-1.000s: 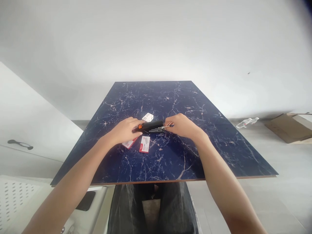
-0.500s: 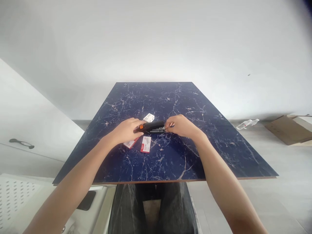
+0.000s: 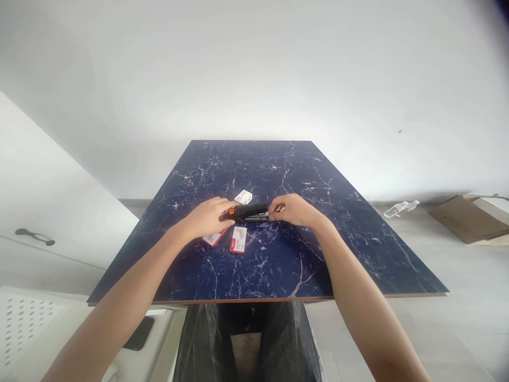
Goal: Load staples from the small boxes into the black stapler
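A black stapler (image 3: 254, 210) with an orange part lies crosswise over the blue marbled table (image 3: 246, 170). My left hand (image 3: 210, 216) is closed round its left end, thumb on the near side and fingers on the far side. At its right end my right hand (image 3: 289, 209) is closed in a pinch at the metal part; what the fingertips grip is too small to make out. Just in front lie a red-and-white box (image 3: 238, 240) and a second red-and-white box (image 3: 213, 238), partly under my left hand. Behind the stapler stands a small white box (image 3: 243, 197).
A white wall (image 3: 254, 69) rises behind the table. On the floor to the right are a clear plastic bottle (image 3: 401, 208) and a cardboard box (image 3: 469, 218). To the left is a white cabinet door with a dark handle (image 3: 35, 236).
The view has tilted slightly, so the table sits lower in the picture. Both hands stay at the stapler; the right fingers have shifted a little at its end.
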Tool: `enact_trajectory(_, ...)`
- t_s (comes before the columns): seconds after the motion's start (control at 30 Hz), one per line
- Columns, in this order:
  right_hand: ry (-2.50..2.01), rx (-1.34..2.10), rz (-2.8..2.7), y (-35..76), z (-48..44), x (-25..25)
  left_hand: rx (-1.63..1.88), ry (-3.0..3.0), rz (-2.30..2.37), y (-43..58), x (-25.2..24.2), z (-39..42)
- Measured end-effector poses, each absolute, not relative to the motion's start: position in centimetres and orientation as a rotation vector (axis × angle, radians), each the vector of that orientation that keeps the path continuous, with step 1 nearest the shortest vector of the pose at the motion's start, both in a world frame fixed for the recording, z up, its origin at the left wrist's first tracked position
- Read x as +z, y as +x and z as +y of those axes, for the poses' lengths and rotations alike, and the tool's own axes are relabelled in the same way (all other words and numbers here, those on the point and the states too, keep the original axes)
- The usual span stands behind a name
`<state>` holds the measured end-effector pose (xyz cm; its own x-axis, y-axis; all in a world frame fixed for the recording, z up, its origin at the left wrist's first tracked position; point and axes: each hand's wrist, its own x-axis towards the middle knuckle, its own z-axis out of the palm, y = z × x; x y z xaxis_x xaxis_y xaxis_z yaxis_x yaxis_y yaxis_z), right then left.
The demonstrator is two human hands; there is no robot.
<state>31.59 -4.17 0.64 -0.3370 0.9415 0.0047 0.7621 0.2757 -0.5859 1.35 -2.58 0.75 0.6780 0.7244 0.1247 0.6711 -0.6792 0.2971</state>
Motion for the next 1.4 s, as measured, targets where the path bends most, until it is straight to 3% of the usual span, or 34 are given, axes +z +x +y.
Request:
enact_trajectory(0.4,-1.792,0.448,-2.368,32.9,-5.0,1.7,0.326,2.597,1.170,1.2,0.6,-2.4)
enact_trajectory(0.67,-1.845,0.031,-2.355,28.0,-6.9,1.4,0.384,2.600,1.153,1.7,0.0,-2.6)
enact_trajectory(1.1,-1.571,0.545,-2.046,25.9,-6.7,-0.3,0.501,2.625,1.234,2.6,-0.9,-3.1)
enact_trajectory(1.4,-1.352,0.716,-1.835,25.7,-7.0,0.9,0.535,2.629,1.453,5.0,-1.3,-4.4)
